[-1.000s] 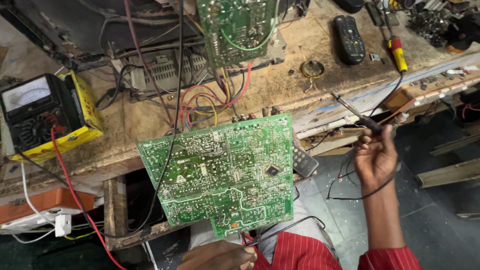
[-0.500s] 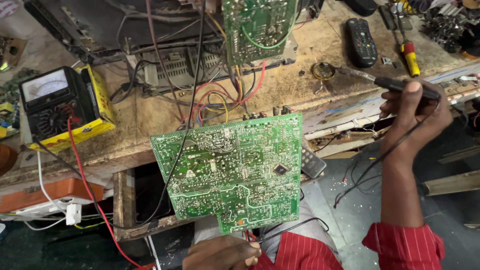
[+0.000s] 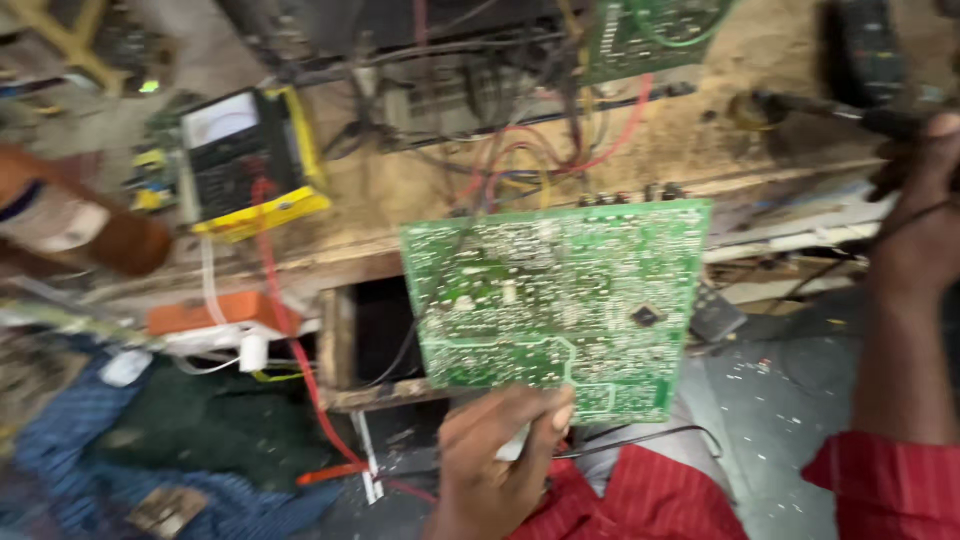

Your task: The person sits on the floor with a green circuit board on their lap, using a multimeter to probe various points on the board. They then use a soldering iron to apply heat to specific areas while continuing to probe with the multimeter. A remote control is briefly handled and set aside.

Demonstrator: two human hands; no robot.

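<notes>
A green circuit board [image 3: 560, 305] is held solder side up in front of a cluttered wooden bench [image 3: 420, 195].

The left hand [image 3: 495, 465] pinches its lower edge, the sensible grip on a thin, stiff, probably light and fragile panel (joints exposed); the right hand [image 3: 915, 215] is closed on a dark probe [image 3: 830, 110].

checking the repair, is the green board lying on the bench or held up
Held up: the left hand grips the green board by its lower edge, clear of the bench.
</notes>
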